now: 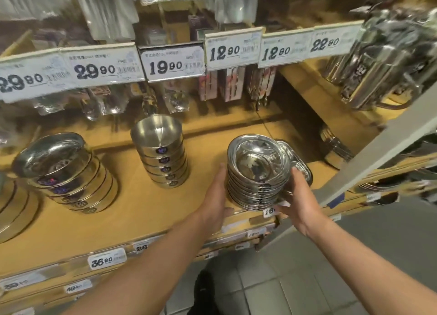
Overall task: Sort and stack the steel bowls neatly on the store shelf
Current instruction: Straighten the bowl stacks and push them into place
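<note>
A stack of several shallow steel bowls (256,172) stands near the front right of the wooden shelf (132,210). My left hand (216,194) presses flat against its left side and my right hand (296,196) cups its right side, so both hold the stack between them. Just behind it, a steel dish with rounded corners (298,159) peeks out. A taller stack of deeper steel bowls (163,153) stands upright at mid-shelf. Further left, a stack of wide steel bowls (68,175) leans to the left.
Price tags (173,63) hang on a rail above, with packaged cutlery behind them. More steel plates (14,210) sit at the far left edge. Steel mugs (378,61) fill the upper right shelf. A grey upright post (378,149) crosses the right side. Tiled floor lies below.
</note>
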A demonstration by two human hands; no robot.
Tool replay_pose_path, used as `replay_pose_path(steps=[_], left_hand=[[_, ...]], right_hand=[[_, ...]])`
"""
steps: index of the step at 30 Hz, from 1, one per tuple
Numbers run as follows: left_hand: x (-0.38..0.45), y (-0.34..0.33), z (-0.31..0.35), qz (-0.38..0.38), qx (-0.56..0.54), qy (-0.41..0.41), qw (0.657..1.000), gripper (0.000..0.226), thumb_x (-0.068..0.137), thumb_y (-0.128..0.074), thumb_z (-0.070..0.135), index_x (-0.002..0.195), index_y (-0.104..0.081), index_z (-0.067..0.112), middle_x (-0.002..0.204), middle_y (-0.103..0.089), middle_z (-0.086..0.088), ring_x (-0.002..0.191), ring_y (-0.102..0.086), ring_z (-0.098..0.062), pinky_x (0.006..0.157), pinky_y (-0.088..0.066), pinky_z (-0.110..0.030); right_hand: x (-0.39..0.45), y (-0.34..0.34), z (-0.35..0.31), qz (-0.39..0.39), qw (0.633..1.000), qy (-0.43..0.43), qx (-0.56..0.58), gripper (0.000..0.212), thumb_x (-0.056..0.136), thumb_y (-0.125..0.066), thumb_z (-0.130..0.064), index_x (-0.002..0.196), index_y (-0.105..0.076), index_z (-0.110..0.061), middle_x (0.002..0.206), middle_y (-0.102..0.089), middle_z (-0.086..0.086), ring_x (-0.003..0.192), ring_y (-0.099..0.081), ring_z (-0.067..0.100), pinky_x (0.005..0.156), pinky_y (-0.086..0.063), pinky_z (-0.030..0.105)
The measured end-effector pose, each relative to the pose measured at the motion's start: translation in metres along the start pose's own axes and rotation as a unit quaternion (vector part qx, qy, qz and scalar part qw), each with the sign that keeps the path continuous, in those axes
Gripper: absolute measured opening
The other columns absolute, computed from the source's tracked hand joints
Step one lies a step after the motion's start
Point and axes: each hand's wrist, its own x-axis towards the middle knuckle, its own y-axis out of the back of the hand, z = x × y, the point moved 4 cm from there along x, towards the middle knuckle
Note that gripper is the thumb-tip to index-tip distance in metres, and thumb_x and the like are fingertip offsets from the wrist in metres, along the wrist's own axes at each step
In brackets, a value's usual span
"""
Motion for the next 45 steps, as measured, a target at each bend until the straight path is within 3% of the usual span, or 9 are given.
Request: replay_pose_path(steps=[3,7,11,14,17,21,27,33,45], left_hand=[[0.010,0.000,0.003,0.000,-0.022,-0.007,1.000,0.030,0.097,-0.039,0.070,0.110,-0.060,0.053,0.130,-0.060,0.012,0.132,-0.053,-0.022,0.111,-0.044,-0.053],[0.019,0.006,0.010,0.003,-0.037,-0.014,0.999,0.039,0.096,-0.045,0.067,0.122,-0.063,0.045,0.121,-0.063,0.017,0.127,-0.058,-0.021,0.109,-0.046,-0.050],[0.030,0.017,0.026,0.015,-0.040,-0.018,0.999,0.029,0.096,-0.047,0.063,0.102,-0.068,0.043,0.110,-0.069,0.015,0.117,-0.063,-0.020,0.092,-0.054,-0.039],[0.040,0.025,0.037,0.018,-0.042,-0.021,0.999,0.030,0.098,-0.045,0.061,0.107,-0.067,0.041,0.118,-0.068,0.006,0.117,-0.064,-0.024,0.093,-0.055,-0.041],[0.049,0.030,0.048,0.024,-0.054,-0.032,0.998,0.031,0.097,-0.044,0.062,0.109,-0.065,0.043,0.121,-0.067,0.006,0.117,-0.063,-0.023,0.082,-0.056,-0.037],[0.064,0.034,0.058,0.028,-0.064,-0.037,0.997,0.032,0.096,-0.046,0.064,0.108,-0.066,0.042,0.122,-0.066,0.008,0.121,-0.062,-0.023,0.103,-0.051,-0.048],[0.073,0.034,0.065,0.020,-0.061,-0.048,0.997,0.028,0.094,-0.046,0.067,0.102,-0.068,0.051,0.129,-0.064,0.010,0.126,-0.059,-0.022,0.100,-0.051,-0.041],[0.073,0.033,0.065,0.029,-0.075,-0.052,0.995,0.050,0.094,-0.047,0.067,0.133,-0.059,0.037,0.137,-0.062,0.001,0.129,-0.057,-0.023,0.105,-0.049,-0.046],[0.072,0.034,0.058,0.033,-0.084,-0.053,0.994,0.048,0.092,-0.050,0.068,0.128,-0.063,0.040,0.133,-0.065,0.001,0.123,-0.062,-0.023,0.107,-0.049,-0.050]], right_hand=[[0.004,-0.005,0.002,0.011,1.000,0.004,0.013,0.036,0.103,-0.032,-0.057,0.118,-0.061,-0.041,0.121,-0.067,-0.014,0.118,-0.058,0.016,0.084,-0.050,0.042],[0.015,-0.012,0.000,0.017,1.000,0.000,0.007,0.041,0.103,-0.034,-0.057,0.124,-0.062,-0.036,0.124,-0.069,-0.009,0.118,-0.060,0.017,0.089,-0.051,0.044],[0.030,-0.029,-0.008,0.008,1.000,-0.012,-0.003,0.039,0.103,-0.033,-0.058,0.119,-0.064,-0.040,0.118,-0.071,-0.012,0.116,-0.060,0.014,0.094,-0.050,0.044],[0.042,-0.045,-0.014,-0.033,0.999,-0.001,-0.025,0.039,0.104,-0.030,-0.055,0.105,-0.069,-0.050,0.111,-0.075,-0.017,0.113,-0.063,0.010,0.080,-0.050,0.035],[0.056,-0.055,-0.020,-0.037,0.999,0.006,-0.039,0.039,0.103,-0.030,-0.056,0.112,-0.068,-0.047,0.115,-0.074,-0.016,0.116,-0.063,0.011,0.080,-0.050,0.037],[0.074,-0.064,-0.027,-0.037,0.998,0.013,-0.046,0.038,0.103,-0.031,-0.055,0.105,-0.069,-0.049,0.111,-0.074,-0.018,0.115,-0.064,0.012,0.080,-0.051,0.038],[0.086,-0.071,-0.029,-0.052,0.998,0.013,-0.042,0.043,0.103,-0.029,-0.055,0.093,-0.071,-0.054,0.107,-0.073,-0.025,0.112,-0.062,0.005,0.078,-0.050,0.033],[0.092,-0.072,-0.031,-0.058,0.997,0.004,-0.042,0.050,0.104,-0.026,-0.052,0.089,-0.073,-0.055,0.102,-0.074,-0.027,0.099,-0.065,-0.006,0.076,-0.049,0.030],[0.092,-0.069,-0.029,-0.039,0.999,0.001,-0.026,0.042,0.104,-0.030,-0.051,0.106,-0.070,-0.037,0.106,-0.076,-0.018,0.102,-0.068,0.001,0.077,-0.047,0.030]])
